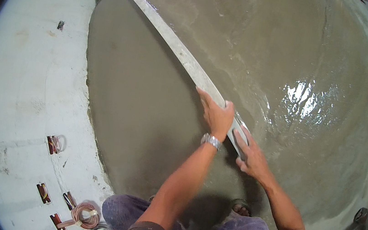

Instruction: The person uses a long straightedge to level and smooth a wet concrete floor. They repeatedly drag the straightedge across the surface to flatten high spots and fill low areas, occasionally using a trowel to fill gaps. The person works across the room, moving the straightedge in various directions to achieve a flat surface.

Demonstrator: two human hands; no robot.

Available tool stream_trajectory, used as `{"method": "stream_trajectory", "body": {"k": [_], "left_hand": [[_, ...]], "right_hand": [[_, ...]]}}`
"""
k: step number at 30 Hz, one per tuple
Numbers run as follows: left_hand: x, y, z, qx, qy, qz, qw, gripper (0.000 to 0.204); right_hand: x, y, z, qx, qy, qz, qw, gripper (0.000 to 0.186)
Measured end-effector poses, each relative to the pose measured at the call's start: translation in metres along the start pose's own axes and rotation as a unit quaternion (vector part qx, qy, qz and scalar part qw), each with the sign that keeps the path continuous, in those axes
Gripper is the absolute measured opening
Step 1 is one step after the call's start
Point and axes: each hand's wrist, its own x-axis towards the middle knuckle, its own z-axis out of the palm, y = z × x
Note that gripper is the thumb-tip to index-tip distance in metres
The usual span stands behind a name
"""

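Across the wet grey floor (144, 101), a long pale straightedge (180, 51) stretches from the upper-left wall edge to the person's hands. Toward its near end the left hand (218, 117) grips it, fingers and thumb bent over opposite edges, while just beside it the right hand (253, 158), fingers partly spread, clasps the end itself. Farther out, a white wall (22, 81) bears open sockets, near a coil of reddish cable (78, 215).
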Motion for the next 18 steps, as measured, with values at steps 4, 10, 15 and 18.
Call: {"method": "stream_trajectory", "body": {"k": [4,10,15,18], "left_hand": [[0.011,0.014,0.0,0.012,-0.032,-0.03,0.999,0.1],[-0.027,-0.003,0.011,0.036,0.005,0.02,0.999,0.099],[0.003,0.013,0.015,0.029,-0.002,0.0,1.0,0.1],[0.006,0.019,0.01,0.019,-0.015,-0.022,0.999,0.101]], "right_hand": [[0.009,0.005,-0.008,-0.005,0.0,0.001,1.0,0.099],[-0.026,0.008,-0.007,-0.008,-0.016,0.023,1.0,0.097],[0.001,0.013,-0.016,-0.011,0.007,0.008,1.0,0.097],[0.009,0.011,-0.02,0.005,0.002,0.009,1.0,0.098]]}}
